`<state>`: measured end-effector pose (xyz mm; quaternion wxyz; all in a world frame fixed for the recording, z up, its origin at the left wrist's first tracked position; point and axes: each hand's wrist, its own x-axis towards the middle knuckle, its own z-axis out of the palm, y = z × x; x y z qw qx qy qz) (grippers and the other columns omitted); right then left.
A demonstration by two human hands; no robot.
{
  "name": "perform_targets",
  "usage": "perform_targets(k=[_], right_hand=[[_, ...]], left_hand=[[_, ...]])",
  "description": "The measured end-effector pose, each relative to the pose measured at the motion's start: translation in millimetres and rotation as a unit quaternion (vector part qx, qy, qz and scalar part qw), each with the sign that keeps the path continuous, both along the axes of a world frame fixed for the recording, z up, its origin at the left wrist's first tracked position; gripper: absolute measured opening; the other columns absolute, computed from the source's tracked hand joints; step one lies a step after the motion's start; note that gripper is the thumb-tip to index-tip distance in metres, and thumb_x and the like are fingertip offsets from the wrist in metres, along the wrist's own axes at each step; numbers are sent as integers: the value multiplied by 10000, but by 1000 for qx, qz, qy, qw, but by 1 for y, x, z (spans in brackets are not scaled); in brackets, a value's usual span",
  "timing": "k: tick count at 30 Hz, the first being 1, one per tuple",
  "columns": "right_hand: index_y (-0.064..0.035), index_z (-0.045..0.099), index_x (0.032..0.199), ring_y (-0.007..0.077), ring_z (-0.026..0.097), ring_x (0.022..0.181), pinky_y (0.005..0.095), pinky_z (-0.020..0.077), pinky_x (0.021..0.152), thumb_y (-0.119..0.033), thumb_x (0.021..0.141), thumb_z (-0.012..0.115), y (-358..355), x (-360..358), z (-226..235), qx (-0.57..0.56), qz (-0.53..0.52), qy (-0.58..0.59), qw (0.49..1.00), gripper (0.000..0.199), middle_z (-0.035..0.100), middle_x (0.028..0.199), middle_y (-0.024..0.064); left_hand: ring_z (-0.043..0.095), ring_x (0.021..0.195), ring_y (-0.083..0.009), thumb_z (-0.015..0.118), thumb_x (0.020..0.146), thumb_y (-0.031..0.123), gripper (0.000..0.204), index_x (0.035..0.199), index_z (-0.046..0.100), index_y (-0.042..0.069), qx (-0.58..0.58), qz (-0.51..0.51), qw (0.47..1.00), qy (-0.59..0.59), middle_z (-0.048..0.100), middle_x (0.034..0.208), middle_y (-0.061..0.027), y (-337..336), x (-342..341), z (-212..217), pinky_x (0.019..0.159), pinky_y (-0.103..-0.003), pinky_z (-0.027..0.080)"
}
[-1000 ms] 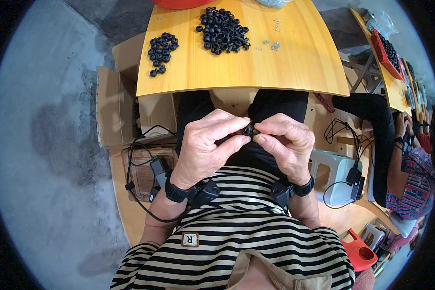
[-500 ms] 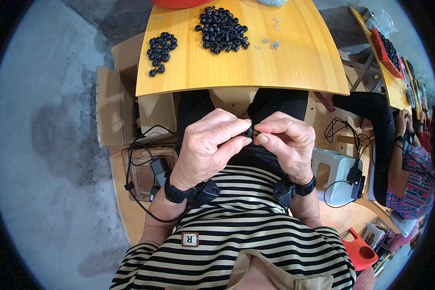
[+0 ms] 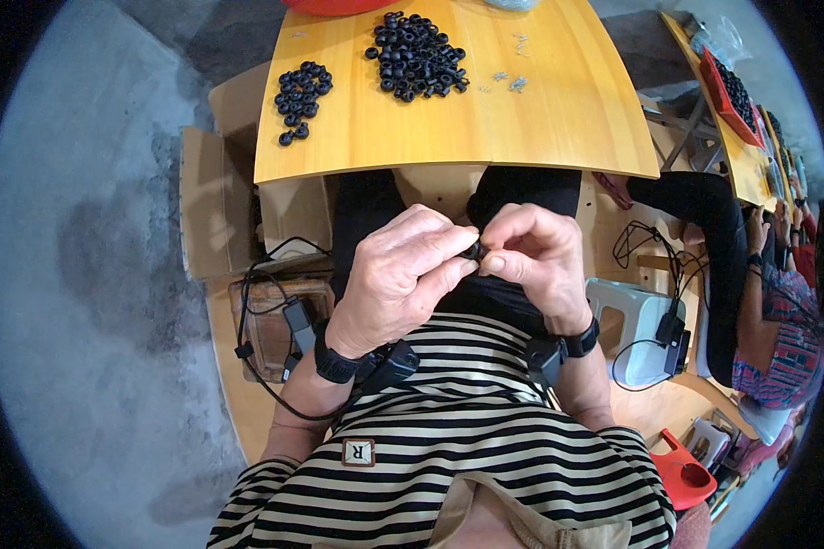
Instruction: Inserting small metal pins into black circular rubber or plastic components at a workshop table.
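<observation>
Above my lap, just off the near edge of the wooden table (image 3: 549, 137), my two hands meet at the fingertips. A small black round part (image 3: 473, 251) is pinched between the thumb and forefinger of my left hand (image 3: 394, 274). My right hand (image 3: 542, 261) closes its thumb and forefinger on the right side of that part. Its exact shape is mostly covered by my fingers. On the table lie a large pile of small black ring-shaped parts (image 3: 417, 59) and a smaller group of round black pieces (image 3: 302, 91). Tiny silvery metal pieces (image 3: 518, 84) lie to their right.
A red container (image 3: 339, 5) and a clear bag (image 3: 511, 4) sit at the table's far edge. An open cardboard box (image 3: 218, 201) stands at left below the table. Right of me are a pale plastic stool (image 3: 627, 334), cables, and a co-worker's arm (image 3: 755, 302) beside another table.
My right hand has shifted slightly left and its fingers have curled closer around the black part. The left hand keeps its pinch almost in place.
</observation>
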<state>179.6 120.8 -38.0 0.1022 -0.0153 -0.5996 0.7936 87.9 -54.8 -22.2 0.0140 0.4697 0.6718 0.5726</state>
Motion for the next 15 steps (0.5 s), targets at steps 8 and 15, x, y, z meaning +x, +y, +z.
perform_targets(k=[8,15], right_hand=[[-1,694,957,87,623,712,222,526,670,-99,754,828,10,-9,-17,-117,127,-50,984,262,675,820,33],[23,698,975,104,594,762,232,473,668,-127,745,809,-2,-11,-28,-162,146,59,974,297,673,899,64]], left_hand=[[593,867,-226,784,676,-15,330,997,722,35,55,-33,998,-19,632,926,-53,1,-2,-5,752,-326,500],[554,977,-263,820,657,102,351,998,740,83,53,-46,997,29,624,967,-26,3,-2,-2,865,-369,479]])
